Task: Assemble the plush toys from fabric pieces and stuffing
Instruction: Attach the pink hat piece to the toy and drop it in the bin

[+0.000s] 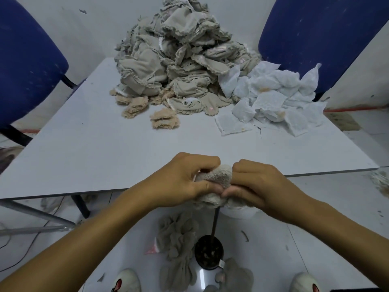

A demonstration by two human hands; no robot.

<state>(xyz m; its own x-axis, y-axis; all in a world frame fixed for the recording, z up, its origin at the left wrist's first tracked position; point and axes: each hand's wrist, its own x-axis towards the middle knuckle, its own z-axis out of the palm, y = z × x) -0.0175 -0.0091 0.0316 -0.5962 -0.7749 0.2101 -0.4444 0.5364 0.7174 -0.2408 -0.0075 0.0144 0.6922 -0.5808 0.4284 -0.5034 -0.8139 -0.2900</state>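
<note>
A cream plush fabric piece (216, 178) is held just off the near edge of the grey table (94, 148). My left hand (185, 180) grips its left side with curled fingers, thumb pressing on top. My right hand (259, 184) pinches its right side, thumb meeting the left thumb. The lower part of the piece sits over a thin black rod (215, 223) that rises from a round black base (208, 252) on the floor. A big heap of grey-beige fabric pieces (179, 60) lies at the table's far end, with white stuffing pouches (271, 98) to its right.
Small tan fuzzy pieces (164, 119) lie in front of the heap. Blue chairs stand at far left (27, 60) and far right (315, 39). On the floor between my shoes lie turned plush skins (179, 249), (233, 277). Cables trail at the lower left.
</note>
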